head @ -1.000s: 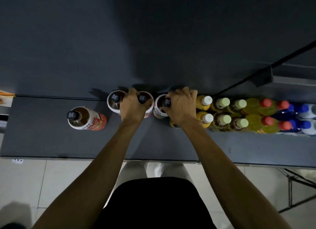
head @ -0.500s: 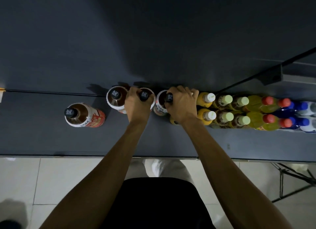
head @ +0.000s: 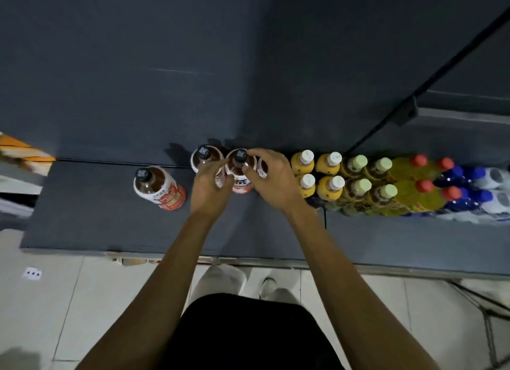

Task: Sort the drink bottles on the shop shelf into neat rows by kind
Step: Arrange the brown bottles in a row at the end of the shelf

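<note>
Honestly a third tea bottle (head: pixel 262 165) is mostly hidden under the right hand (head: pixel 271 180), whose curled fingers wrap the middle tea bottle (head: pixel 240 171). Opposite, the left hand (head: pixel 209 189) grips it too, fingers touching. Another tea bottle (head: pixel 158 186) stands alone on the shelf (head: pixel 82 218), left of both hands.

The scene is dim overall, the dark shelf (head: pixel 82 220) and its back wall swallowing most detail. The brightest area is the pale floor (head: pixel 41 300) at the lower left. Short, soft shadows fall up and left of the brown bottles (head: pixel 158 187), so light probably comes from the lower right. Bottle caps at centre right are fairly sharp; the blue and white bottles (head: pixel 491 193) at the right edge smear into blur. Wide-angle distortion bends the shelf edge and stretches the forearms. No glare shows.
</note>
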{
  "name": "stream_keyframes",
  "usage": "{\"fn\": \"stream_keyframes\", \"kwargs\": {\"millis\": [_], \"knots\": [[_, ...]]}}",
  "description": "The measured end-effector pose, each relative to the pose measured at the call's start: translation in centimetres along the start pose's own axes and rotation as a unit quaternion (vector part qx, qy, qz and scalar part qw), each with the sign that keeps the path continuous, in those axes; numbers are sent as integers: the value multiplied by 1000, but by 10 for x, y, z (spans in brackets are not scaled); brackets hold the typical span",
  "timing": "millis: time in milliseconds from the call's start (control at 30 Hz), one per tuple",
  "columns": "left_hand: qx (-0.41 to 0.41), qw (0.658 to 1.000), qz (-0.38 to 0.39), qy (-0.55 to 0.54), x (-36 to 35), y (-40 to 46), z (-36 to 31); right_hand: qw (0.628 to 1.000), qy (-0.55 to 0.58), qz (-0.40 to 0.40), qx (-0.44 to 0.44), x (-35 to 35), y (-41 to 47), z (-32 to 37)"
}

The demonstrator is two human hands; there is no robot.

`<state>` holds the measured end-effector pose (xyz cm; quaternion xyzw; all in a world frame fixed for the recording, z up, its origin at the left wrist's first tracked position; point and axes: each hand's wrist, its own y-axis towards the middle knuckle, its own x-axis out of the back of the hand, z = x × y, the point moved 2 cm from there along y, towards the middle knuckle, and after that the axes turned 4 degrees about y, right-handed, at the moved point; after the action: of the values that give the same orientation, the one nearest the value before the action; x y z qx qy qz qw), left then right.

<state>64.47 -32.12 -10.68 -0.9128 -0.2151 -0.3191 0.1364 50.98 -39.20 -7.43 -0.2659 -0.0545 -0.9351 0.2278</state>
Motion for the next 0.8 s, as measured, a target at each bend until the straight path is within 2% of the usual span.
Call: {"fn": "stream_keyframes", "kwargs": {"millis": [100,200,433,567,800], "knots": [[10,1000,-11,-10,29,-29,9,988,132,50,-57,-8,-20,15],[32,998,-26,-49,59,-73,15,969,198,123,-84,-21,-45,24],[45,994,-87,-42,128,-142,30,953,216,200,-76,-40,-79,45],[45,993,-105,-43,145,-155,36,952,220,206,-50,-52,-83,57],[44,993,-96,-55,145,-131,54,956,214,188,-76,-72,-56,58]]}}
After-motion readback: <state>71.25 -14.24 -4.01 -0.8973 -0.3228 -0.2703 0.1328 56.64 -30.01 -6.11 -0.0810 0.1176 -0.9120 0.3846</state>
